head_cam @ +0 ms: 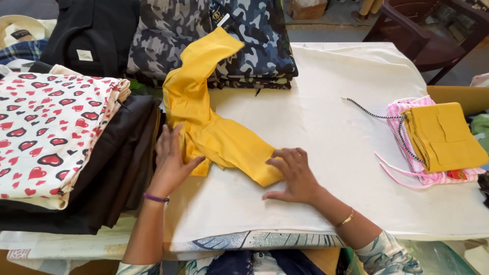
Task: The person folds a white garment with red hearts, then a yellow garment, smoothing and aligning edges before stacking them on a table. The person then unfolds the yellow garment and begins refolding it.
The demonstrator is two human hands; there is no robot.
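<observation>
The yellow garment (pixel 211 125) lies crumpled on the white cloth-covered table (pixel 331 153) — mustard-bright, partly folded, one sleeve trailing up onto the camouflage stack (pixel 229 46). The left hand (pixel 170 163) and right hand (pixel 293 175) press flat on it, fingers spread, gripping nothing

Small white label (pixel 84 55) on black garment (pixel 91 30), top left

We see a mustard-yellow garment (pixel 214 127) lying crumpled and partly folded on the cloth-covered bench (pixel 331 153), left of its middle. Its upper end runs up and back onto a stack of camouflage clothes (pixel 254 46), while its lower folded part lies flat on the cloth, creased and bunched at the bend.
</observation>
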